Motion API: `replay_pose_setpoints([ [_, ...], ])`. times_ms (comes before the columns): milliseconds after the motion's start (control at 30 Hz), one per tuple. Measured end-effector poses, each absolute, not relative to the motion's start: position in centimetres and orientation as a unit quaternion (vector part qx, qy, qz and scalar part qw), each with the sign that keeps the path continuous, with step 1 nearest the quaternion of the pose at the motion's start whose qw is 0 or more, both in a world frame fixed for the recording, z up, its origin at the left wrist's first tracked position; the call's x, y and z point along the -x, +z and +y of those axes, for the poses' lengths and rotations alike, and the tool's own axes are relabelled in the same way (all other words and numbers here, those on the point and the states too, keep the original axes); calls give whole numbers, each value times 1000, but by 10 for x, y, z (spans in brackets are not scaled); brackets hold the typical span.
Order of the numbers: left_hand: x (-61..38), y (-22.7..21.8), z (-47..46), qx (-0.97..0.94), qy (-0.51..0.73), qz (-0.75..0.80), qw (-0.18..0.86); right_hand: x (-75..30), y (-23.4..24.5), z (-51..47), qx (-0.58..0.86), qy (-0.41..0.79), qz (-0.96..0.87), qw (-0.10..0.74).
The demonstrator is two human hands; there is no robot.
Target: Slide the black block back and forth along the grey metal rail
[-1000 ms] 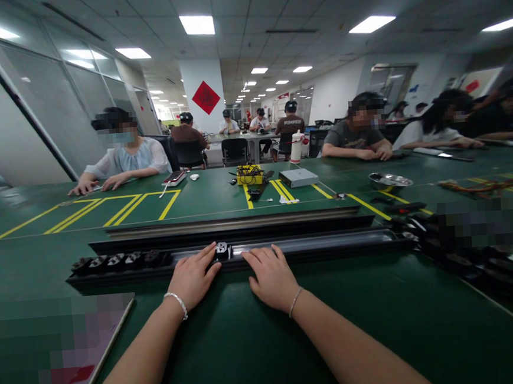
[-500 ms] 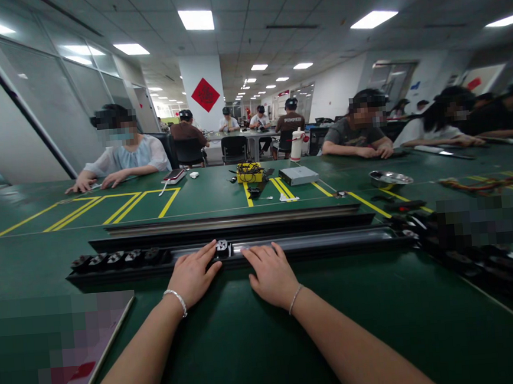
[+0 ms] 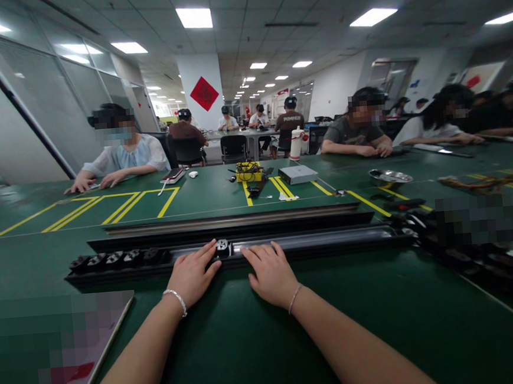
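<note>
I see my left hand (image 3: 195, 275) and right hand (image 3: 270, 273) on the black rail (image 3: 327, 244) at twelve o'clock, thumbs spread wide from the fingers. The silver-faced module (image 3: 222, 248) sits in it, left fingertips at its nine o'clock edge, right ones near its three o'clock.

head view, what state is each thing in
left hand, unclenched, fingertips at the lone socket module
right hand, unclenched, fingertips on the black rail
lone socket module, face up in the rail
black rail, channel up, partly filled
yellow container, loaded with dark cables
white bottle, upright
metal bowl, upright
</note>
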State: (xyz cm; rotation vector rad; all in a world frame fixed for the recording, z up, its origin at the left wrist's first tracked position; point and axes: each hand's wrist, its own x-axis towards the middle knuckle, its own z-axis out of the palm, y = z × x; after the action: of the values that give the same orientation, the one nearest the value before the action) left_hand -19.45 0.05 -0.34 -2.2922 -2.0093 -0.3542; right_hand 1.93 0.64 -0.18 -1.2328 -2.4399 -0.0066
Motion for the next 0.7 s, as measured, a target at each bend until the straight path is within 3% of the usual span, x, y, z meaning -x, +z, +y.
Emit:
replay_pose_setpoints([
  [700, 192, -2, -2, 750, -109, -651, 44, -19, -5, 7, 441, -10, -872, 211],
])
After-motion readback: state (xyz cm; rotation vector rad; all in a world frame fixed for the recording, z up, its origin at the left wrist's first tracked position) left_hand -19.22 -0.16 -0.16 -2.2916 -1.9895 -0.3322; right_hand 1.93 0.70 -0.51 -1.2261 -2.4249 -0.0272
